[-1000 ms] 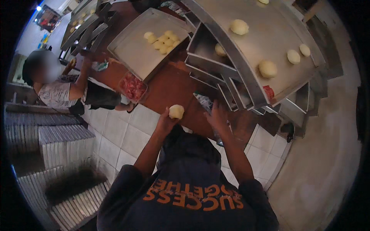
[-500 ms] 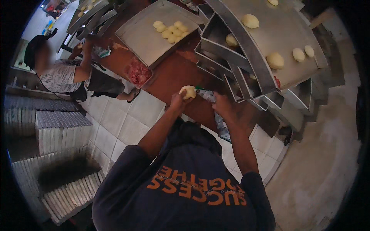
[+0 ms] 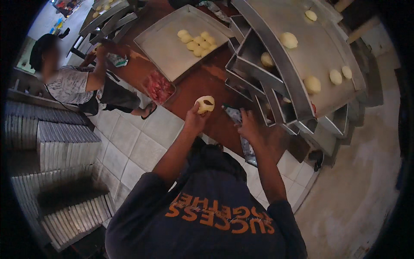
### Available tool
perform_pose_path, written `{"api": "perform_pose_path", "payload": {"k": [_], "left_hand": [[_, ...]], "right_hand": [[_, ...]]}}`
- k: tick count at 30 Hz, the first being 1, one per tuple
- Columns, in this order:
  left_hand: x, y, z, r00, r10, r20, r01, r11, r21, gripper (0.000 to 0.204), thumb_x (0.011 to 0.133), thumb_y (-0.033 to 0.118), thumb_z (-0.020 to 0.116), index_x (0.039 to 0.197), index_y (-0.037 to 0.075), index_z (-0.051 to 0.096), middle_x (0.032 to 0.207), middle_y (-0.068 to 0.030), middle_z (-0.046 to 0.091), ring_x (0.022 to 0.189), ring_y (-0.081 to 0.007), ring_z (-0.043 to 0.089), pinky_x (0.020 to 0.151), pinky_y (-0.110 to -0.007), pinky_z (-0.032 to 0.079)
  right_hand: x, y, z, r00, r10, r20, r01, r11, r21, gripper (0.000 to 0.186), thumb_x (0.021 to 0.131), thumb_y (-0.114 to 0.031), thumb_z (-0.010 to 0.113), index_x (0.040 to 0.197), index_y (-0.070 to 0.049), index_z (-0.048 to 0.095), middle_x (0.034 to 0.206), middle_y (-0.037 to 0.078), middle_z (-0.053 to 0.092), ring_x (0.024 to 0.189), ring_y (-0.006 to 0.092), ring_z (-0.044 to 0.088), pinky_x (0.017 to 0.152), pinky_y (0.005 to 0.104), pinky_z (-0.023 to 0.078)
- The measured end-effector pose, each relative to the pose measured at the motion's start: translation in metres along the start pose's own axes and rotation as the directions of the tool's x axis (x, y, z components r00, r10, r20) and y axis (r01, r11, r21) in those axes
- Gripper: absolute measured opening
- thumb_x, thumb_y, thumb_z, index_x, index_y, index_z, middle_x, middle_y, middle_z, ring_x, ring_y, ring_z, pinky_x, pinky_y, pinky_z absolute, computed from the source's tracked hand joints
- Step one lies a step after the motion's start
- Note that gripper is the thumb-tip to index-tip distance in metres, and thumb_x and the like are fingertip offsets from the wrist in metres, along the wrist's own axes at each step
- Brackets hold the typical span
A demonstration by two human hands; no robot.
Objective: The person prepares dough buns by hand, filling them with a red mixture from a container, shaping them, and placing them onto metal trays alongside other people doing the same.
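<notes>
A flattened piece of pale dough (image 3: 202,106) rests in my left hand (image 3: 195,119), whose fingers curl round its near side. Dark brown filling shows on top of the dough. To its right, my right hand (image 3: 249,126) grips a clear plastic piping bag (image 3: 234,115) with a greenish tip end. The bag's tip points up and left, apart from the dough, and its tail (image 3: 249,151) hangs down beside my right forearm. Both hands are over the near edge of the reddish-brown table (image 3: 189,93).
A metal tray (image 3: 161,41) holds several dough balls (image 3: 198,43). Beside it sits a clear tub of red pieces (image 3: 158,87). Stacked trays (image 3: 297,60) with more dough balls rise at right. A co-worker (image 3: 75,82) stands at left, near piled pans (image 3: 64,146).
The piping bag's tip has come away from the dough, and my right hand has shifted slightly down and right. My left hand has moved a little left and down; dark filling now shows on the dough.
</notes>
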State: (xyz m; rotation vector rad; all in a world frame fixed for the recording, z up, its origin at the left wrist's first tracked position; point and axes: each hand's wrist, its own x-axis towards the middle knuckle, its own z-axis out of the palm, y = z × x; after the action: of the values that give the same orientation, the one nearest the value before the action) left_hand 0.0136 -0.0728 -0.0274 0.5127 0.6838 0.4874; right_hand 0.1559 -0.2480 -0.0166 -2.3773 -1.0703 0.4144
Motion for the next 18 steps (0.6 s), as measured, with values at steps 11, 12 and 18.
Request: {"api": "perform_pose_path", "payload": {"k": [11,12,18], "left_hand": [[-0.031,0.04,0.039,0.921,-0.225,0.317,0.303,0.926,-0.225,0.05,0.09,0.039,0.043,0.126,0.006,0.036,0.124,-0.009,0.045,0.113,-0.0234,0.045,0.1,-0.038,0.032],[-0.035,0.053,0.053,0.89,-0.196,0.412,0.327,0.904,-0.275,0.052,0.09,0.04,0.041,0.128,0.007,0.034,0.125,-0.0084,0.044,0.114,-0.0227,0.043,0.1,-0.038,0.031],[-0.055,0.115,0.077,0.892,-0.107,0.44,0.223,0.949,-0.221,0.054,0.09,0.047,0.037,0.13,0.011,0.032,0.112,-0.0062,0.05,0.099,-0.0203,0.05,0.088,-0.033,0.04]], "right_hand": [[0.028,-0.118,-0.027,0.922,0.386,0.041,-0.091,0.115,0.989,0.028,0.076,-0.004,0.063,0.102,0.005,0.056,0.097,0.008,0.058,0.094,0.0153,0.054,0.081,0.0261,0.043],[0.027,-0.131,-0.03,0.94,0.306,-0.15,0.023,0.381,0.924,0.03,0.075,-0.002,0.062,0.104,0.004,0.056,0.095,0.008,0.059,0.093,0.0155,0.055,0.081,0.0266,0.043],[0.042,-0.197,-0.037,0.873,0.049,-0.485,0.227,0.84,0.492,0.031,0.071,0.003,0.062,0.102,0.002,0.06,0.095,0.009,0.059,0.095,0.0176,0.054,0.083,0.0291,0.043]]}}
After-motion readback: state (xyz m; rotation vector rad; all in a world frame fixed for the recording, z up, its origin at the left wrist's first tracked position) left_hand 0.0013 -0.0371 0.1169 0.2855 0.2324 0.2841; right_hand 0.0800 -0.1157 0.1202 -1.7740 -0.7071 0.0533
